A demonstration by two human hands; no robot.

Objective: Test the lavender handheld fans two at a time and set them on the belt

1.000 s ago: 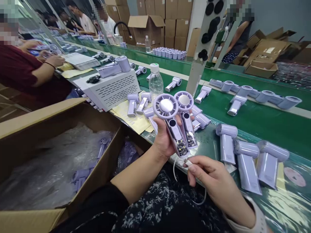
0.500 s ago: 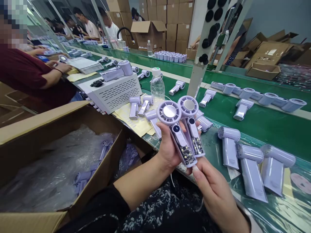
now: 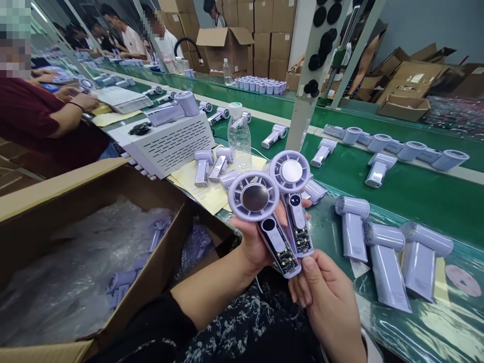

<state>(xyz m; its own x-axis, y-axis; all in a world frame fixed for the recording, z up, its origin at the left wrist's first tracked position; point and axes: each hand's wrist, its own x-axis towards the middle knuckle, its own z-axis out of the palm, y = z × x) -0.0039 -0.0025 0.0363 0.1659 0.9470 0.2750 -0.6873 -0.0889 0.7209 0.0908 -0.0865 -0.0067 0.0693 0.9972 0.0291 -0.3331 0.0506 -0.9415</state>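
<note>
Snugly, the left hand (image 3: 254, 248) had its fingers wrapped round two handles at once. It held a light purple plastic fan with a round dark middle (image 3: 269, 225) and, at that one's 2 o'clock, a light purple plastic fan with a round silver middle (image 3: 298, 214). Both were up off the green table (image 3: 325, 217), side by side, fronts facing the person.

With 12 o'clock straight ahead, the dark-middle fan ran long from 11 o'clock at its head to 5 o'clock at its foot. The silver-middle fan stood straighter, its foot just shy of 6 o'clock.

What mattered most was that silver-middle fan's foot and the right hand (image 3: 328, 295). This hand lay at 5 o'clock from the foot, its thumb right by it and its other fingers curled below. It was the nearer hand to both feet; the left hand had the handles higher up. You could not tell if the right fingers were pinched tight, or on what.

Around them, three light purple fans in clear film (image 3: 386, 267) lay on the table at 2 o'clock from the right hand. A clear plastic bottle with a white and green cap (image 3: 239, 138) stood near 12 o'clock from the left hand, and a big brown cardboard box (image 3: 56, 190) sat at 9 o'clock.
</note>
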